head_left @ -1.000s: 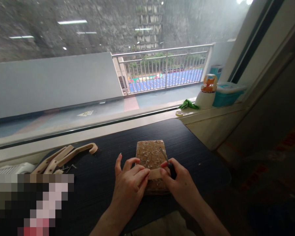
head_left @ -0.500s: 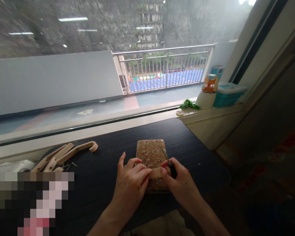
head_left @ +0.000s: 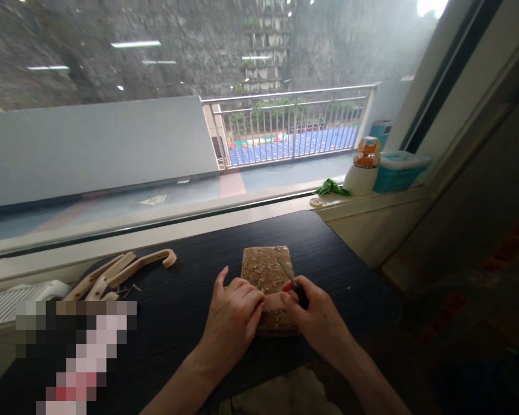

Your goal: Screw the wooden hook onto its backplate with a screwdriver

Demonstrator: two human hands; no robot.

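A brown board point(head_left: 263, 265) strewn with pale chips lies on the dark table point(head_left: 190, 271) in front of me. Across its near part rests a small pale wooden piece point(head_left: 273, 301). My left hand point(head_left: 236, 320) has its fingers curled down on the left end of that piece and on the board. My right hand point(head_left: 313, 320) is closed round the black handle of a thin metal tool point(head_left: 290, 279), whose tip points away over the board.
Curved wooden parts point(head_left: 121, 270) and small screws lie at the table's left. On the window sill to the right stand a white and orange container point(head_left: 363, 167), a teal box point(head_left: 398, 171), a green cloth point(head_left: 331, 187) and a small round lid point(head_left: 315, 202).
Both hands stay on the board with little movement. My left fingers have curled in tighter on the wooden piece. The view has shifted slightly.
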